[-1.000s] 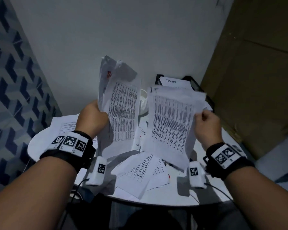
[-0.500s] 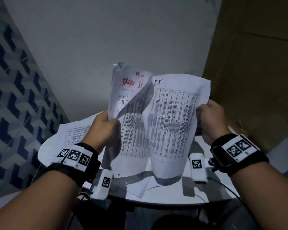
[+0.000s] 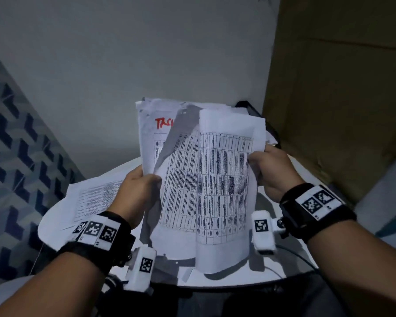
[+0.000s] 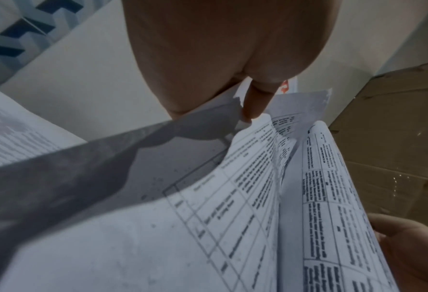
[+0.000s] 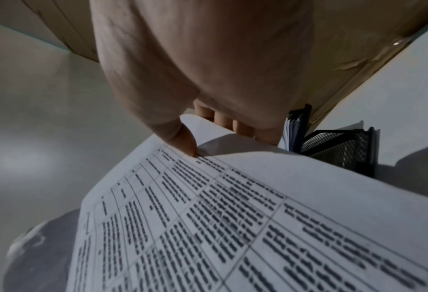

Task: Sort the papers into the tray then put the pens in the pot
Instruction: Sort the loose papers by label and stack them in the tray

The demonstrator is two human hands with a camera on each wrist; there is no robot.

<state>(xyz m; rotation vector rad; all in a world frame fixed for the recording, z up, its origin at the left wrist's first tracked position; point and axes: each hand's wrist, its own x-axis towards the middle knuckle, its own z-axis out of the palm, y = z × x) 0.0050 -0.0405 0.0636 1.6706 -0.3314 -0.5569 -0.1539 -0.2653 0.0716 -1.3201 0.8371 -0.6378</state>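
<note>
Both hands hold up a bundle of printed papers (image 3: 206,179) above the round white table (image 3: 290,266). My left hand (image 3: 142,186) grips the bundle's left edge, where a sheet shows red writing; its thumb (image 4: 254,102) presses on the papers (image 4: 208,227). My right hand (image 3: 268,163) pinches the right edge, thumb (image 5: 185,142) on the top sheet (image 5: 233,227). Another printed sheet (image 3: 94,197) lies flat on the table at the left. A black mesh tray (image 5: 340,146) stands behind the bundle, its corner (image 3: 249,106) showing in the head view. No pens or pot are in sight.
A white wall rises behind the table, with blue patterned tiles (image 3: 16,161) at the left. Brown cardboard (image 3: 338,99) stands at the right, close to the tray. A thin cable (image 3: 290,255) runs along the table's front right edge.
The two handfuls of sheets, held apart a second ago, have been brought together into one overlapping bundle. The loose sheets seen on the table's middle are now hidden behind it.
</note>
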